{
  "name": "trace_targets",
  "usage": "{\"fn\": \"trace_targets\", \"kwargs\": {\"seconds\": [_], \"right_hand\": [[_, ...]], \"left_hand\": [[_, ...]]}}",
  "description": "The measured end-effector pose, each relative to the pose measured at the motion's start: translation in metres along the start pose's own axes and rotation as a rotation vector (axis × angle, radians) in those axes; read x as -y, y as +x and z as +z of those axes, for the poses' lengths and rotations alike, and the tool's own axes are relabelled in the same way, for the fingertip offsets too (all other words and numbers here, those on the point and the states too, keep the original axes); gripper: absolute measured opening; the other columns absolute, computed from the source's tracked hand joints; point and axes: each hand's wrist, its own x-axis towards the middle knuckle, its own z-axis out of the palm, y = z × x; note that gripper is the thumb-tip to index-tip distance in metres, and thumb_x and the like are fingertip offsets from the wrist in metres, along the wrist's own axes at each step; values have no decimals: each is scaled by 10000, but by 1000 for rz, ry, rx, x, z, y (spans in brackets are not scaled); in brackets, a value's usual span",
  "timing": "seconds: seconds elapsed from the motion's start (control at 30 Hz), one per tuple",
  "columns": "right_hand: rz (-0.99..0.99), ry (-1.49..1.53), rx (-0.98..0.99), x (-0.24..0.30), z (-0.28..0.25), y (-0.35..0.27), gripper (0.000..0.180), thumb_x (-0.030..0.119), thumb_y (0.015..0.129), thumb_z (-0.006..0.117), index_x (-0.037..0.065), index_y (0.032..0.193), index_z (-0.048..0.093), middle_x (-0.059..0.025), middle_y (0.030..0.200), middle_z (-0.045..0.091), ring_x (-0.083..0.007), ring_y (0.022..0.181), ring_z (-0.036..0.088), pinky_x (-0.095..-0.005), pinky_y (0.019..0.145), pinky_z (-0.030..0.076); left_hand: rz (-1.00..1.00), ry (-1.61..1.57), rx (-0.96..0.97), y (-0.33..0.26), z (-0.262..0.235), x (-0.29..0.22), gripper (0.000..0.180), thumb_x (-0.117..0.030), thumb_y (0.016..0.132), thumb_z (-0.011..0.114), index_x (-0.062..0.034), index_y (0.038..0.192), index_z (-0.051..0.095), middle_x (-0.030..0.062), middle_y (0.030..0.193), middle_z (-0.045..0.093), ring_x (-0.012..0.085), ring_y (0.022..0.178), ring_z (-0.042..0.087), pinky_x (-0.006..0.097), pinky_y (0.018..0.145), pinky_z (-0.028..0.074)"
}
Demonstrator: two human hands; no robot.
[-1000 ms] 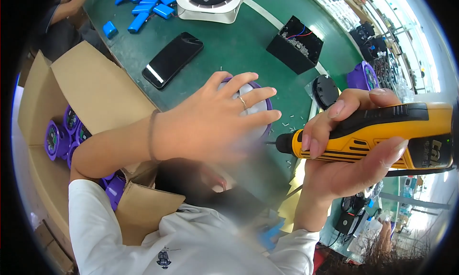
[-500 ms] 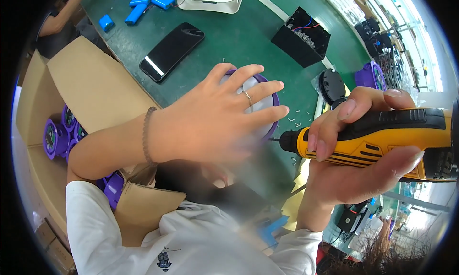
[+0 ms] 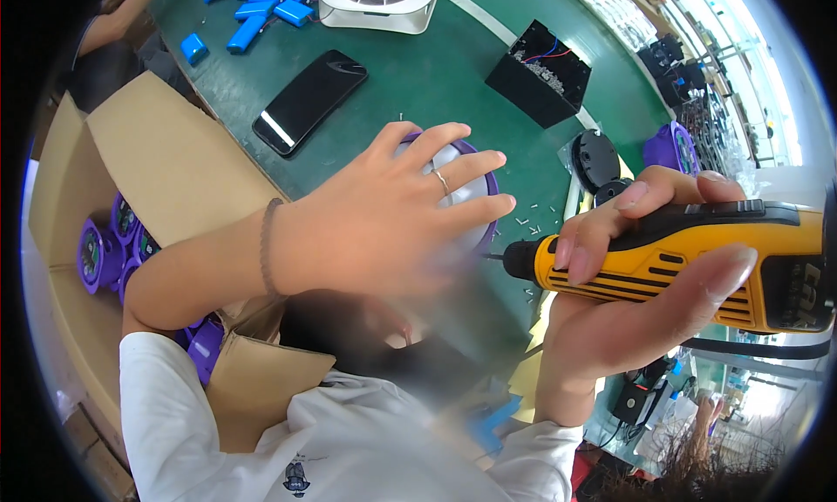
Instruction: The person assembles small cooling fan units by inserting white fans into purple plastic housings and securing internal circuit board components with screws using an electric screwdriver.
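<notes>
My left hand [image 3: 384, 205], with a ring and a beaded bracelet, lies over a round white part with a purple rim [image 3: 475, 191]. Its fingers are spread across the part and hold it; the thumb side is blurred. In my right hand [image 3: 602, 266] is a yellow and black power screwdriver [image 3: 663, 256], gripped around its body and lying nearly level. The thin bit points left and meets the lower right edge of the purple rim, or comes very close to it. Whether it sits in a screw cannot be seen.
Loose screws [image 3: 526, 223] lie beside the part. Beyond are a black phone [image 3: 311, 103], blue battery packs [image 3: 261, 5], a white device [image 3: 384, 3] and a black box of screws [image 3: 540, 75]. A cardboard box [image 3: 174, 149] with purple parts stands left; black round parts [image 3: 595, 160] lie right.
The whole view has shifted slightly. The screwdriver has tilted a little, and a dark cord now shows under its rear end. Both hands keep their holds.
</notes>
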Motion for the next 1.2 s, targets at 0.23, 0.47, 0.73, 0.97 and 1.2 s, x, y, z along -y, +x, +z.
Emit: {"fn": "trace_targets", "kwargs": {"seconds": [0.23, 0.47, 0.73, 0.97, 1.2], "right_hand": [[-101, -159, -82, 5, -3, 4, 536, 521, 1029, 470, 32, 1244, 424, -130, 905, 589, -143, 468, 524, -254, 455, 463], [-41, 143, -82, 7, -19, 13, 525, 518, 1029, 470, 34, 1231, 447, -128, 932, 602, -137, 470, 524, -258, 439, 447], [-21, 78, 16, -8, -5, -1, 543, 519, 1017, 495, 28, 1236, 423, -128, 909, 595, -147, 466, 526, -264, 432, 459], [-123, 2, -131, -2, -18, 15, 536, 488, 1003, 556, 14, 1224, 438, -124, 896, 606, -133, 467, 528, -263, 452, 465], [-88, 48, -84, 2, -20, 15, 537, 515, 1009, 524, 31, 1225, 437, -124, 906, 606, -135, 466, 520, -258, 447, 451]], "left_hand": [[14, 14, -15, 0, -1, 0, 801, -379, 679, 829, -218, 1393, 503, 100, 1518, 403, 378, 1361, 386, 526, 1034, 360], [8, 22, 10, -1, -3, 0, 797, -397, 693, 820, -219, 1401, 501, 102, 1524, 401, 378, 1367, 381, 526, 1043, 354], [23, 18, 2, 0, -3, 1, 805, -402, 704, 812, -219, 1420, 491, 106, 1539, 388, 383, 1373, 375, 539, 1050, 345], [15, 33, 14, 0, -2, 1, 782, -407, 717, 799, -218, 1413, 497, 108, 1537, 390, 384, 1383, 367, 543, 1054, 343], [149, -40, 86, -2, -18, 8, 751, -378, 718, 791, -235, 1405, 523, 99, 1578, 354, 393, 1420, 326, 555, 1102, 296]]}}
